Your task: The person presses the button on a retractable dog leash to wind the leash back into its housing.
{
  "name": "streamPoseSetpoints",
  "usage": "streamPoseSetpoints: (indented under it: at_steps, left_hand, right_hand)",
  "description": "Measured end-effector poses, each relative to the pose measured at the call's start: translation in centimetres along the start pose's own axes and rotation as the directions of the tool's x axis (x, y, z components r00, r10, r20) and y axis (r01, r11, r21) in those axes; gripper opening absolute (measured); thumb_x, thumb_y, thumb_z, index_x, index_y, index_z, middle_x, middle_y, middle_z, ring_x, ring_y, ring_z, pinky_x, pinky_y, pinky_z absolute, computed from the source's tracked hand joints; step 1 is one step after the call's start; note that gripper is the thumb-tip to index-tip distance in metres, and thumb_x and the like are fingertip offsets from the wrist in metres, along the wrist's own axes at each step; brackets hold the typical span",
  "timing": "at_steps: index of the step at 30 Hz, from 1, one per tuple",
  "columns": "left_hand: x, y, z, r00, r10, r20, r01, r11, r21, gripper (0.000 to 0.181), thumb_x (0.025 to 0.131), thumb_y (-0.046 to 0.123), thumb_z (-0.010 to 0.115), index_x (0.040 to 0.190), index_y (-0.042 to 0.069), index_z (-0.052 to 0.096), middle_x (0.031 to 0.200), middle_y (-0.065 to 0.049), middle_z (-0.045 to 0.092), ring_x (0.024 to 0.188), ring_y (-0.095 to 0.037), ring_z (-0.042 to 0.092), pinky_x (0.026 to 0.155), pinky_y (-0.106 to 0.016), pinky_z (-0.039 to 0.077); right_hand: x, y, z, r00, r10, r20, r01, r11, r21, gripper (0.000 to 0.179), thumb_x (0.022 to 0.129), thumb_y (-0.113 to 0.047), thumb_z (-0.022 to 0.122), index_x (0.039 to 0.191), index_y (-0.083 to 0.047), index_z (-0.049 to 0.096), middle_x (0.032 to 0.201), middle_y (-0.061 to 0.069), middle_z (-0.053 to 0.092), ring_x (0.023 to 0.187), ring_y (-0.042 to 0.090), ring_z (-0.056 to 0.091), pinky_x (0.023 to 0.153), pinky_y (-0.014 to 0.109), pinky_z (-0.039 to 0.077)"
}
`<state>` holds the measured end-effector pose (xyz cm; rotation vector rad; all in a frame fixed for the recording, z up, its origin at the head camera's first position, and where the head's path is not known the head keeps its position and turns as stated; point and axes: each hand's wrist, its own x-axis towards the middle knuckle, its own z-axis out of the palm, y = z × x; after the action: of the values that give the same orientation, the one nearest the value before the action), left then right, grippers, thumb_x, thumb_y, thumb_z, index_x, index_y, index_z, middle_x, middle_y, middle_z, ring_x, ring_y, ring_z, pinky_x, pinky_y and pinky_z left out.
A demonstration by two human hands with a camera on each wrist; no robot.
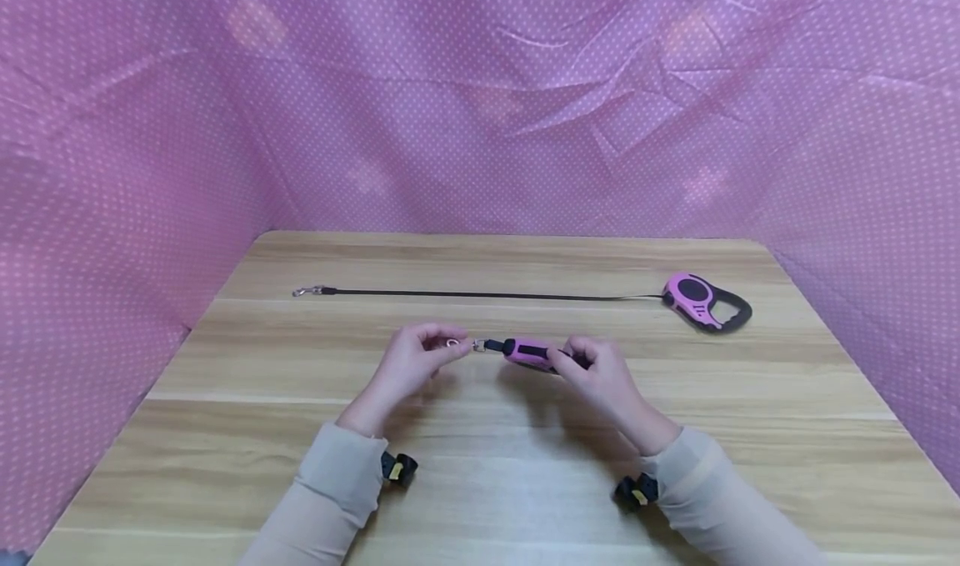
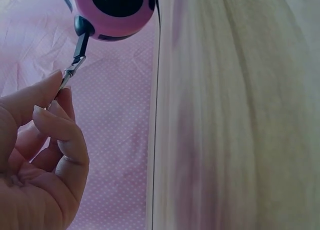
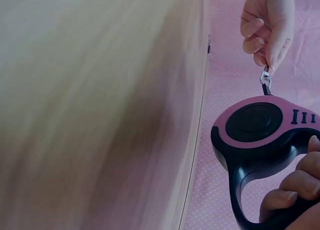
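Held above the table is a pink and black retractable dog leash (image 1: 531, 351), its round case facing the right wrist view. My right hand (image 1: 607, 387) grips the leash's black handle, with fingers curled through the loop in the right wrist view. Between thumb and fingers, my left hand (image 1: 408, 362) pinches the leash's metal clip (image 2: 70, 73). Only a short black piece of strap (image 2: 81, 44) shows between clip and case. Beyond my hands lies a second pink and black leash (image 1: 688, 295). Its black strap (image 1: 465, 294) stretches straight leftward to a metal clip (image 1: 306, 292).
Both leashes are over a light wood-grain table (image 1: 255, 433). Pink polka-dot cloth (image 1: 480, 116) hangs behind the table and along its left and right sides. A small black device (image 1: 399, 469) sits at each wrist.
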<state>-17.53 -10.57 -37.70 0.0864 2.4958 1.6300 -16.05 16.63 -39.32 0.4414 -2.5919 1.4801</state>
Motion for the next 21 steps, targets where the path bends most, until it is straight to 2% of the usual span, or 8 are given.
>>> streamPoseSetpoints:
  at_steps: [2,3,6,9,11,13,17,21]
  left_hand:
    - [-0.1,-0.1,0.0,1.000,-0.015,-0.007,0.015,1.000,-0.003,0.028,0.086,0.024,0.077,0.110,0.010,0.072,0.090,-0.004,0.068,0.065,-0.018,0.054,0.055,-0.026,0.048]
    - [-0.1,-0.1,0.1,1.000,-0.017,-0.011,0.017,1.000,-0.004,0.027,0.085,0.023,0.077,0.108,0.011,0.073,0.090,-0.004,0.068,0.066,-0.020,0.055,0.056,-0.028,0.050]
    - [-0.2,-0.3,0.2,0.999,-0.037,-0.029,0.037,0.999,-0.015,0.020,0.085,0.023,0.077,0.103,0.015,0.074,0.090,-0.003,0.069,0.071,-0.026,0.058,0.061,-0.034,0.053]
    - [-0.2,-0.4,0.4,0.999,-0.036,-0.037,0.036,0.999,-0.019,0.019,0.085,0.024,0.077,0.102,0.015,0.074,0.091,-0.004,0.070,0.072,-0.029,0.060,0.062,-0.036,0.055]
    - [-0.2,-0.4,0.6,0.999,-0.037,-0.032,0.036,0.999,-0.021,0.019,0.086,0.024,0.076,0.103,0.015,0.074,0.093,-0.007,0.070,0.072,-0.029,0.061,0.062,-0.036,0.056]
    - [-0.2,-0.5,0.8,0.999,-0.034,-0.027,0.034,0.999,-0.019,0.019,0.088,0.024,0.075,0.103,0.013,0.074,0.095,-0.011,0.070,0.070,-0.028,0.062,0.062,-0.036,0.056]
    - [-0.1,-0.6,1.1,0.999,-0.038,-0.018,0.038,0.999,-0.025,0.019,0.090,0.024,0.073,0.104,0.011,0.073,0.099,-0.015,0.070,0.069,-0.024,0.063,0.062,-0.035,0.057]
    - [0.0,-0.8,1.3,0.999,-0.044,-0.016,0.043,0.998,-0.038,0.019,0.091,0.022,0.071,0.106,0.010,0.072,0.101,-0.016,0.071,0.069,-0.025,0.064,0.061,-0.033,0.057]
  right_hand:
    - [-0.1,0.3,0.0,0.992,-0.125,0.003,0.125,0.992,-0.025,0.027,0.090,-0.015,0.067,0.065,-0.009,0.058,0.056,-0.004,0.054,0.051,0.003,0.043,0.043,0.019,0.034]
    - [-0.2,0.4,0.0,0.981,-0.195,0.010,0.196,0.980,-0.039,0.025,0.089,-0.013,0.067,0.066,-0.010,0.059,0.056,-0.004,0.056,0.049,0.000,0.042,0.041,0.018,0.034]
    - [-0.3,0.8,-0.1,0.920,-0.389,0.047,0.392,0.913,-0.110,0.021,0.088,-0.011,0.068,0.068,-0.012,0.059,0.059,-0.003,0.061,0.049,-0.004,0.041,0.039,0.013,0.034]
    - [-0.3,1.3,-0.3,0.860,-0.503,0.085,0.509,0.835,-0.207,0.022,0.089,-0.018,0.067,0.070,-0.014,0.057,0.061,-0.005,0.059,0.052,-0.006,0.039,0.042,0.010,0.034]
    - [-0.4,1.5,-0.4,0.838,-0.535,0.106,0.543,0.797,-0.265,0.027,0.092,-0.026,0.065,0.070,-0.015,0.055,0.061,-0.007,0.055,0.053,-0.005,0.038,0.045,0.010,0.033]
    - [-0.4,1.5,-0.5,0.826,-0.549,0.127,0.559,0.771,-0.306,0.032,0.096,-0.034,0.061,0.071,-0.016,0.055,0.060,-0.008,0.053,0.053,-0.004,0.037,0.046,0.010,0.032]
    - [-0.6,1.3,-0.8,0.812,-0.552,0.190,0.578,0.712,-0.399,0.042,0.100,-0.048,0.050,0.072,-0.017,0.053,0.060,-0.009,0.051,0.055,0.000,0.038,0.050,0.015,0.034]
    - [-0.8,1.3,-1.0,0.798,-0.548,0.250,0.594,0.647,-0.477,0.042,0.100,-0.052,0.049,0.075,-0.018,0.053,0.065,-0.009,0.051,0.058,0.004,0.041,0.054,0.020,0.037]
